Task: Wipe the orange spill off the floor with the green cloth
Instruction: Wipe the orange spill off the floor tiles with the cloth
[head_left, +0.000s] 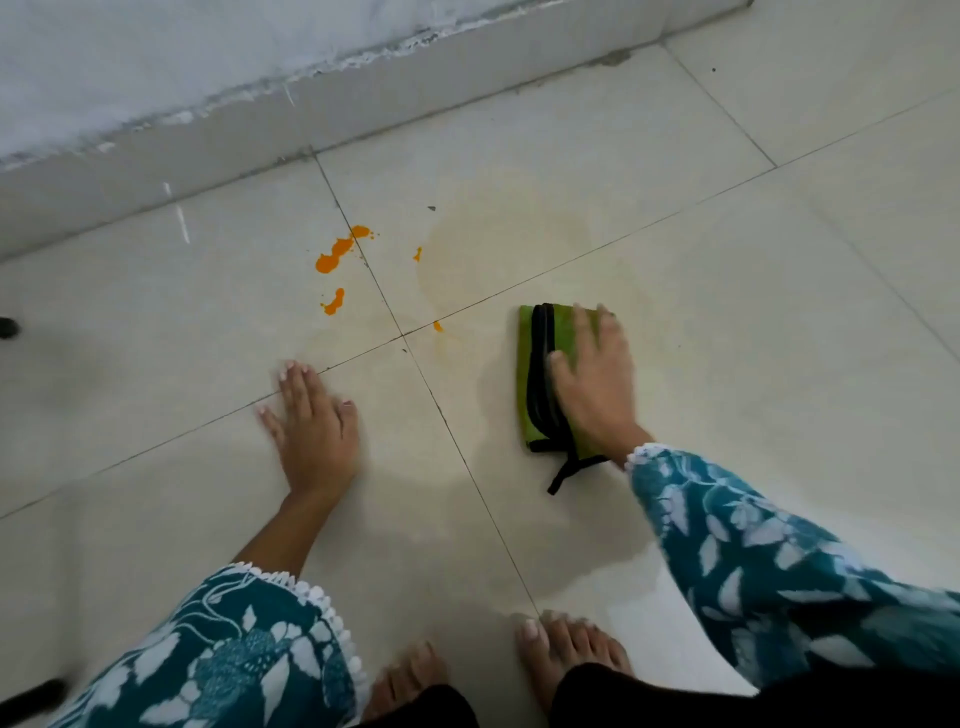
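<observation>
Bright orange spill lies in blobs on the cream floor tiles, with small drops further right near a tile joint. A pale yellowish smear spreads to the right of the blobs. The folded green cloth with black edging lies flat on the floor, right of the spill. My right hand presses flat on top of the cloth, fingers spread. My left hand rests flat on the bare tile below the spill, palm down, holding nothing.
A grey wall base runs diagonally along the top. My two bare feet stand at the bottom edge. A dark object pokes in at the left edge, another at the bottom left.
</observation>
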